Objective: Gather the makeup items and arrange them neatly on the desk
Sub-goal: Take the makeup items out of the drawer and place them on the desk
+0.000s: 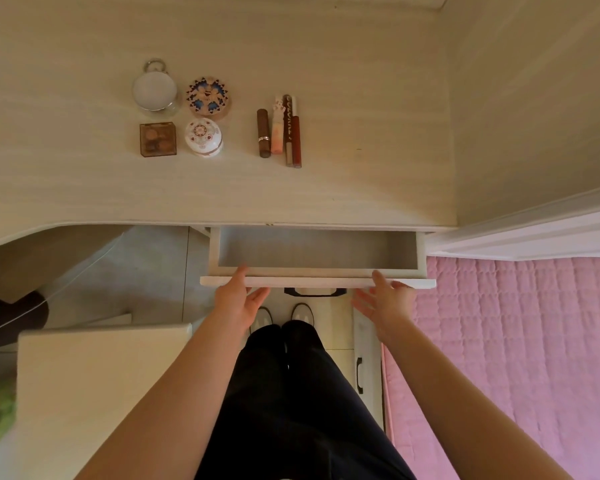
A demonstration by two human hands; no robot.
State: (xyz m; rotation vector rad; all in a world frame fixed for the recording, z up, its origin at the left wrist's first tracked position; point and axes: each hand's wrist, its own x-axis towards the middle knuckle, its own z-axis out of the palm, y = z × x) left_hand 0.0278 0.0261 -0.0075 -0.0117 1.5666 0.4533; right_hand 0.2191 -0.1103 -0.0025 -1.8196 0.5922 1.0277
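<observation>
– Well, what fills most of the view?
– The pale wood-grain desk [222, 188], spread across the upper half; lower right lies a pink quilted cover [516, 341]; a person in dark trousers stands at the desk's front edge.
– And under that edge?
– A white drawer [316, 251] stands pulled out, its grey floor showing; its front panel [317, 281] carries a black handle [310, 292] at the middle, between the two hands.
– How do the hands lie?
– The left hand [238, 299] is at the left part of the panel, fingers straight and relaxed, thumb resting on the panel's top edge, gripping nothing; the right hand [385, 299] is at the right part, fingers spread and straight, one fingertip touching the top edge, likewise holding nothing.
– Where is the makeup?
– All on the desk top, well apart from the drawer, in two groups; on the left four pieces form a square: a round white compact [155, 88] with a metal ring, a patterned round compact [208, 96] just beside it, a square brown palette [158, 139] nearer the person, and a white domed jar [203, 136] beside the palette; on the right four slim sticks lie side by side, close together: a brown lipstick [263, 133], a pale pink tube [276, 128], a lettered gloss tube [288, 129] and a dark red gloss tube [296, 140].
</observation>
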